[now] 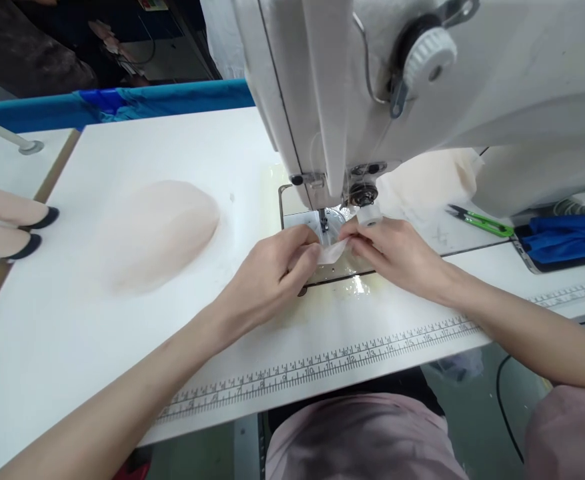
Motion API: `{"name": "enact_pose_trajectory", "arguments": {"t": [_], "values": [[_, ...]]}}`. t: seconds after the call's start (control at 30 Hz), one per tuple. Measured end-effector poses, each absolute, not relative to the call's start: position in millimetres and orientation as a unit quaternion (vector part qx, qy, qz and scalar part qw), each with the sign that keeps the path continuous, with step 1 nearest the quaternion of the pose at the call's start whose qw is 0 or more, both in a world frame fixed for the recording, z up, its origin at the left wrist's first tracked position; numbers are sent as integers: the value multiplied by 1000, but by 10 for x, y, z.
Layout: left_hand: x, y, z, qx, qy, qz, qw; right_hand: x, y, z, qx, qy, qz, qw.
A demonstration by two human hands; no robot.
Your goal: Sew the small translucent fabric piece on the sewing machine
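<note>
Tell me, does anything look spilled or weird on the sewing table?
Yes, a yellowish, shiny patch on the white tabletop, by the metal plate of the sewing machine, near the left hand and right hand. It looks odd because the surface around it is white. It might be old glue or tape; I can't tell.

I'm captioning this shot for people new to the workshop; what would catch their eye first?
The large white sewing machine dominates, filling the upper right. Just below its presser foot, the left hand and right hand pinch a thin whitish fabric between them. Bright green thread snips stand out at right, beside a blue cloth.
</note>
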State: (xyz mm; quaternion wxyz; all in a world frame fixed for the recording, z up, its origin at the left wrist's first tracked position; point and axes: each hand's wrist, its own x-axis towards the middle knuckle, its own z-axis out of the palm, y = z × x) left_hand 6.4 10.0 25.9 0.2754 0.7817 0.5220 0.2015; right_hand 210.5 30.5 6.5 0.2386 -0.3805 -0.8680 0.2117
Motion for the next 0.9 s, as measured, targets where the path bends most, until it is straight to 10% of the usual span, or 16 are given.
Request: {"name": "enact_pose_trajectory", "arguments": {"t": [0.6,0.9], "values": [[-83,372,225,822,427,189,325,2077,343,-64,-386,-872,10,300],[-25,-78,-76,931,284,187,-130,2126,237,-32,-238,-936,-72,250]]}}
